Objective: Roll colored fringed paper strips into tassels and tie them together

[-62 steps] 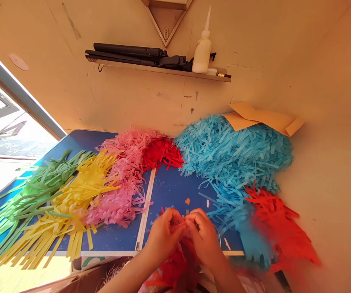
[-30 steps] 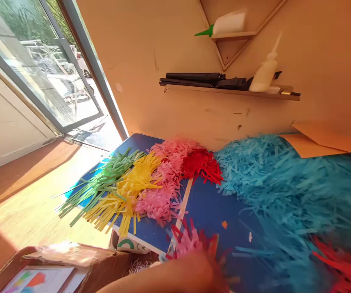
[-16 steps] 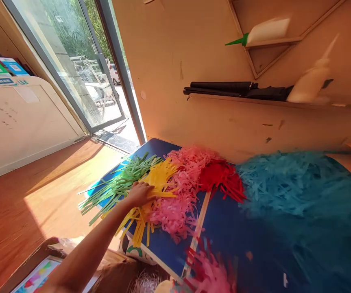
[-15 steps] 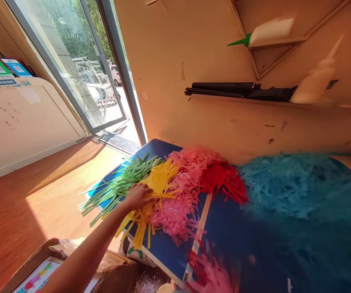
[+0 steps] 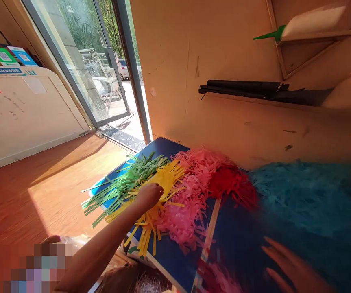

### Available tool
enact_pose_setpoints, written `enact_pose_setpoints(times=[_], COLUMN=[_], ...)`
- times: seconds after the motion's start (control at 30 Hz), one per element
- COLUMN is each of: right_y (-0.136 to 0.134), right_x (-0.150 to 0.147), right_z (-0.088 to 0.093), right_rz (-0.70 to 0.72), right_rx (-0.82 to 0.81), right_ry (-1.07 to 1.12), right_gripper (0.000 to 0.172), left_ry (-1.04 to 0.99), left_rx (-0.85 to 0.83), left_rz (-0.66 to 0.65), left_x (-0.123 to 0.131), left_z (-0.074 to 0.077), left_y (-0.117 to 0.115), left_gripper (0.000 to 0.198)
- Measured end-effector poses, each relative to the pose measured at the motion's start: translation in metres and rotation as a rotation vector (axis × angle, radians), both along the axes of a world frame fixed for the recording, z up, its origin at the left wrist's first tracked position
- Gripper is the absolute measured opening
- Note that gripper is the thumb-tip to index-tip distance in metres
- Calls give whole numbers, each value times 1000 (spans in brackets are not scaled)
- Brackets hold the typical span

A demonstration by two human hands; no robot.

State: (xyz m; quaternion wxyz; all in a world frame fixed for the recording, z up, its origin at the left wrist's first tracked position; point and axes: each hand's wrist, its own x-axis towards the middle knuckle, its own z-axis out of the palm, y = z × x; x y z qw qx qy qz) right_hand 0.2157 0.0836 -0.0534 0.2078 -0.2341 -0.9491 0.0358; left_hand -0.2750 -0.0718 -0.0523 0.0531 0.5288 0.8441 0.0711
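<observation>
On the blue table, my left hand (image 5: 149,196) is closed, with its fingertips tucked into yellow paper strips (image 5: 169,175); the strips fan out on both sides of it. Green paper strips (image 5: 126,185) lie to the left, partly over the table's edge. Crinkled pink paper shreds (image 5: 184,215) and a red bunch of paper strips (image 5: 228,183) are on the right of the yellow ones. My right hand (image 5: 294,266) hovers low at the right with fingers spread and nothing in it. Left of it lies a blurred pink and red bunch of paper (image 5: 219,278).
A large heap of teal paper shreds (image 5: 309,195) covers the table's far right. Along the wall runs a narrow shelf with black rolls (image 5: 242,88); a bottle with a green tip (image 5: 309,26) lies above. Below the table's left edge stands a cardboard box (image 5: 117,268).
My left hand has gone from lying spread on the yellow strips to curled closed, slightly to the right. My right hand has come into view. The view has shifted a little left.
</observation>
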Motion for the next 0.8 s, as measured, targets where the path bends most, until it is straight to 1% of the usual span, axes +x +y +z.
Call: enact_pose_setpoints(times=[0.07,0.13,0.3,0.4,0.5,0.6,0.67,0.73,0.8], right_y=[-8,-17,-34,-38,-38,-40,-42,-46,-50], right_x=[-14,-24,-38,-43,-46,-55,-73,-104,-147], right_z=[-3,-3,2,4,4,8,16,27,37], right_rz=[138,202,215,263,266,213,213,250,308], right_rx=[49,83,117,88,42,-57,-181,-337,-498], right_ry=[-92,-123,-153,-190,-199,-187,-190,-177,-127], right_gripper=[35,32,30,29,28,27,26,26,26], left_ry=[-41,-73,-161,-197,-226,-255,-279,-303,-319], left_rx=[-77,-122,-154,-117,-52,4,30,44,52], left_rz=[-54,-100,-224,-218,-157,-70,-12,34,64], left_x=[7,4,-18,-27,-37,-49,-54,-58,-59], left_z=[-9,-15,-20,-20,-22,-27,-32,-36,-38], left_y=[13,19,21,21,16,9,6,4,2], left_gripper=[25,29,27,26,27,24,24,25,25])
